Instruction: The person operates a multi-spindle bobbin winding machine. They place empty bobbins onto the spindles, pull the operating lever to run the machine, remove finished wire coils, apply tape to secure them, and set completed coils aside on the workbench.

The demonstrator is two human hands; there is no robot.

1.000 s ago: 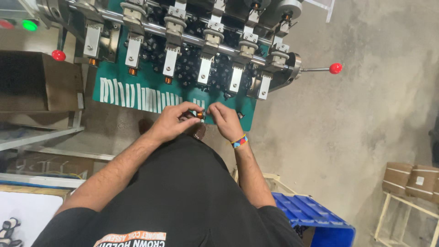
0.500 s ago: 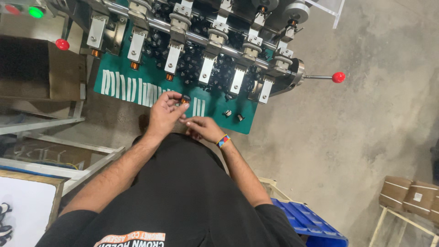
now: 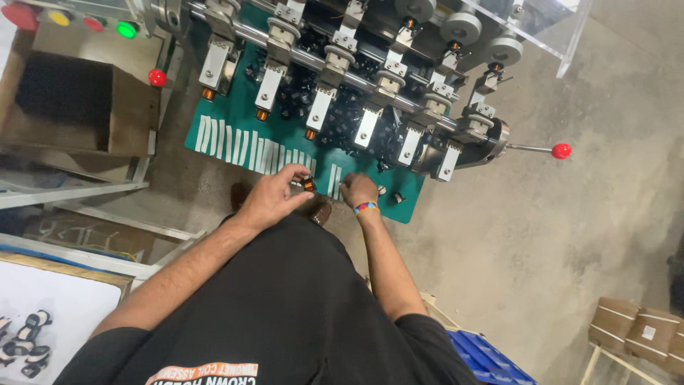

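Grey concrete floor, green machine tray (image 3: 235,142) mid-frame | left hand (image 3: 274,199) pinching small copper-wound coil (image 3: 308,185) at frame centre | right hand (image 3: 358,191) curled narrow on tray edge (contents unclear) | red-knobbed metal lever (image 3: 561,150) right.

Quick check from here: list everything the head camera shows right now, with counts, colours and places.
Small coil: one, copper and black, pinched in left hand.
Green tray: one, under the machine's row of heads.
White strips: many, lined along tray's near edge.
Loose black parts: two, on tray right of the right hand.
Red-knobbed lever: one, machine's right end.
Cardboard box: one, brown, far left.
Blue crate: one, bottom right.
Left hand: holds coil.
Right hand: fingers on tray edge, striped wristband.
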